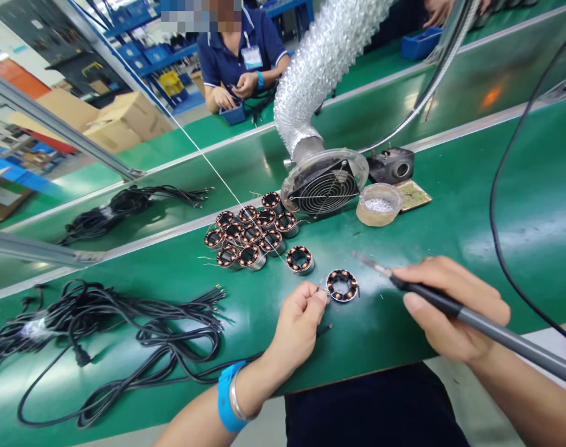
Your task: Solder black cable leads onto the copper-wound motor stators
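Note:
My right hand (455, 304) is wrapped round a soldering iron (432, 297), whose tip points left over the bench, apart from the work. Just below that tip lies a copper-wound motor stator (342, 285) with its ring opening facing up. My left hand (301, 316) is closed in a pinch at the stator's left edge, on thin wire ends partly hidden by the fingers. A black cable end (324, 330) shows beneath that hand. Another stator (300, 259) stands a little behind, near a cluster of several more stators (251, 234).
A fume extractor (327, 189) with a silver duct (320, 68) stands behind the stators. Beside it are a round tin (380, 205) and an iron holder (392, 165). Black cables (175, 323) cover the left. A thin pale strand (208, 158) crosses diagonally. A co-worker (243, 56) sits opposite.

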`<state>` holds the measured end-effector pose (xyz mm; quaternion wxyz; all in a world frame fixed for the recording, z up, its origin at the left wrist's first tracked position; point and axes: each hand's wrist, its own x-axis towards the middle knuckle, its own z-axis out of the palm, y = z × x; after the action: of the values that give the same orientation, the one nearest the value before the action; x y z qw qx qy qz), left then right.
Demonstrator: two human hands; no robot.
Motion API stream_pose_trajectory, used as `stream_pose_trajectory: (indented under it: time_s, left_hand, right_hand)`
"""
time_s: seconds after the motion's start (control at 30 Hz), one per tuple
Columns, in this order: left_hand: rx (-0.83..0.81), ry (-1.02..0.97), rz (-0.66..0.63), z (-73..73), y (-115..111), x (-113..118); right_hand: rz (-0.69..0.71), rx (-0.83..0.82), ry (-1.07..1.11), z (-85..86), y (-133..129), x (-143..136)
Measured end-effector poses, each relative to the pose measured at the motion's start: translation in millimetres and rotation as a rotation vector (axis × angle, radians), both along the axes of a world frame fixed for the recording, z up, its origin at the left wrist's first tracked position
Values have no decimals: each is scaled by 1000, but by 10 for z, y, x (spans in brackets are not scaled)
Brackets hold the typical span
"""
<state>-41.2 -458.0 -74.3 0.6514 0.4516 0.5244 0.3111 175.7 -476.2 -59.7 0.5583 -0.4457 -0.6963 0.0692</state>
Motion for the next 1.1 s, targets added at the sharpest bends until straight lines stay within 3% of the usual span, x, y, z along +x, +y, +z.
stream_pose_trajectory:
  time_s: [0.07,0.13,0.3,0.37,0.47,0.57,0.67,0.77,0.9,1.1]
  left_hand:
    - [-1,-6,-5,-4,0,0]
    - [-1,-12,-6,-8,3,0]
    - [-10,-12,-3,-9,4,-9]
    - [-16,-18,-3,-10,-1,-14]
    - [-19,-28,0,-14,-9,-17]
    - [-34,-60,-4,-10,-1,-18]
    - [-70,-98,-23,15,43,-53]
    - [-43,-77,-33,54,124,-139]
    - [43,-28,-65,89,222,-246]
    - [7,-46,-99,75,231,-222]
  right_hand:
    - [-196,79,-86,-107,122,121]
    - [-349,36,-185,-219,247,246]
    - [-361,-206,-224,-358,349,358]
    - [-299,-217,-126,-329,305,282]
    - [-17,-172,-40,-234,259,71]
    - [266,-87,-134,-156,314,-161]
    - [430,-8,-243,-147,428,-321]
    - [491,33,-251,-173,502,-404]
    - [527,-38,-175,-205,497,-458]
    - [532,-59,-168,-250,472,-445]
